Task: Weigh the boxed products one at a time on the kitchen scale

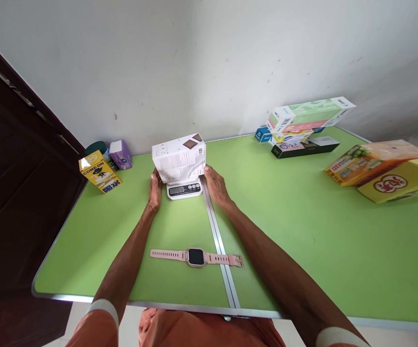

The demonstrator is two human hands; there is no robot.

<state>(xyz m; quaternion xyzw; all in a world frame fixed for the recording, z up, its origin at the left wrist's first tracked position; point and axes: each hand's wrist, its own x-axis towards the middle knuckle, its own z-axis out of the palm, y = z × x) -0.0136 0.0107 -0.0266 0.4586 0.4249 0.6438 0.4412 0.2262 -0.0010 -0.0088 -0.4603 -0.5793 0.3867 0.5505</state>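
A white box (180, 161) with printed text and brown pictures stands on a small white kitchen scale (184, 189). My left hand (154, 190) is at the box's lower left side, its fingers partly hidden behind it. At the lower right edge, my right hand (216, 184) has its thumb against the box, the other fingers mostly out of sight. Together both hands hold the box from its two sides. The scale's display and buttons face me, while its platform is largely covered. Nearer to me, a pink smartwatch (196, 257) lies stretched out flat between my forearms.
On the left are a yellow box (100, 172), a purple pack (121, 154) and a dark green-lidded container (96, 148). Several stacked boxes (310, 115) stand at the back right. Larger food cartons (400, 183) lie at the right. A metal seam (220, 248) crosses the green table (284, 202).
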